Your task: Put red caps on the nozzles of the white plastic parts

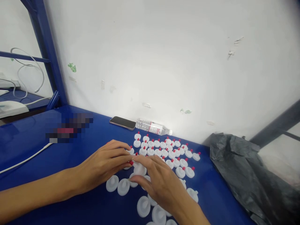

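Just below centre, a red tip (131, 162) is touched by the narrowly bunched fingers of the left hand (102, 162), held palm down. Beside it, a white cap (140, 170), its pointing direction and axis obscured, is held by the slanted right hand (162, 178), thumb and fingers curved around it.

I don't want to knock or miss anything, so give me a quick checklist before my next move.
1. Both hands in view: ok, left hand and right hand meet over the white pieces.
2. Grip on the central white piece secure: cannot tell, fingers hide it.
3. Red tips on every piece: not ok, the front white pieces show none.
4. Bottle and phone away from hands: ok.
5. Dark bag off the pieces: ok.
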The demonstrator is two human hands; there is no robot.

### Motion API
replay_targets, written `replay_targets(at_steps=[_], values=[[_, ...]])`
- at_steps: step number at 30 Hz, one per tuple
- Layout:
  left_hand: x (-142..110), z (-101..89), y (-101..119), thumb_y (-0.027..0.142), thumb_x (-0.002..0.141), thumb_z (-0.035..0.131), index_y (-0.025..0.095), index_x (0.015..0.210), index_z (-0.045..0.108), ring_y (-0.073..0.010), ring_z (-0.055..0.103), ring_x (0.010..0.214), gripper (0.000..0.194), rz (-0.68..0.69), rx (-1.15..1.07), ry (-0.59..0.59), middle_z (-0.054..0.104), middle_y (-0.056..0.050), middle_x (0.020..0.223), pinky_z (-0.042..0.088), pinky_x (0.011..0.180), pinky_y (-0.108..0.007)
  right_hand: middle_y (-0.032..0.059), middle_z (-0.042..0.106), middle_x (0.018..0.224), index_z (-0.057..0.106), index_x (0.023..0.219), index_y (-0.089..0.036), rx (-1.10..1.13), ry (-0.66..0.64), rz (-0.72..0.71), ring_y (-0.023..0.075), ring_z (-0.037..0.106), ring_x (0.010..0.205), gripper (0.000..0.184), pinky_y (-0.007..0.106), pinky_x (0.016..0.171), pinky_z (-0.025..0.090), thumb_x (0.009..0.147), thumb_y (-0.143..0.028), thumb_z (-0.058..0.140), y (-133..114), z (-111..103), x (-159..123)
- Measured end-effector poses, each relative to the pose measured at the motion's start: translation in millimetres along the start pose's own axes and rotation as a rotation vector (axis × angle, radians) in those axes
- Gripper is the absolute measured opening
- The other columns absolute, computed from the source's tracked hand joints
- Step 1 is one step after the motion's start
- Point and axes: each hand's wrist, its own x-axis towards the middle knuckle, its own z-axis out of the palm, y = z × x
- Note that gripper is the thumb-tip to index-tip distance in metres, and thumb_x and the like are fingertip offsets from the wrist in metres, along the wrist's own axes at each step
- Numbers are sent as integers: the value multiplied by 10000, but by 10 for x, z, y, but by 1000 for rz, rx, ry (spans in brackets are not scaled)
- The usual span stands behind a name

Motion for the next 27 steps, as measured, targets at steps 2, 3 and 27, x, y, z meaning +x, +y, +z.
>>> replay_targets(at_steps=[2, 3, 27], values=[[10, -17, 2, 328, 900, 600, 331, 1001, 664, -165, 679, 977, 120, -5, -16, -31, 793, 49, 855, 535, 850, -318, 53, 713, 1024, 431, 1304, -199, 19, 24, -14, 205, 682, 874, 393, 364, 824, 582, 948, -342, 517, -1, 25, 3], [12, -24, 3, 315, 904, 593, 330, 992, 661, -164, 677, 971, 113, -12, -33, -46, 786, 46, 862, 529, 858, -324, 54, 711, 1045, 427, 1306, -194, 25, 28, -23, 203, 680, 888, 389, 361, 831, 579, 950, -326, 515, -4, 35, 6], [64, 19, 128, 180, 877, 571, 348, 958, 643, -163, 699, 794, 200, -69, -237, -28, 790, 53, 832, 530, 817, -354, 105, 698, 1020, 552, 1157, -131, -96, -97, -79, 224, 656, 935, 262, 375, 859, 563, 916, -84, 460, -59, 6, 82]])
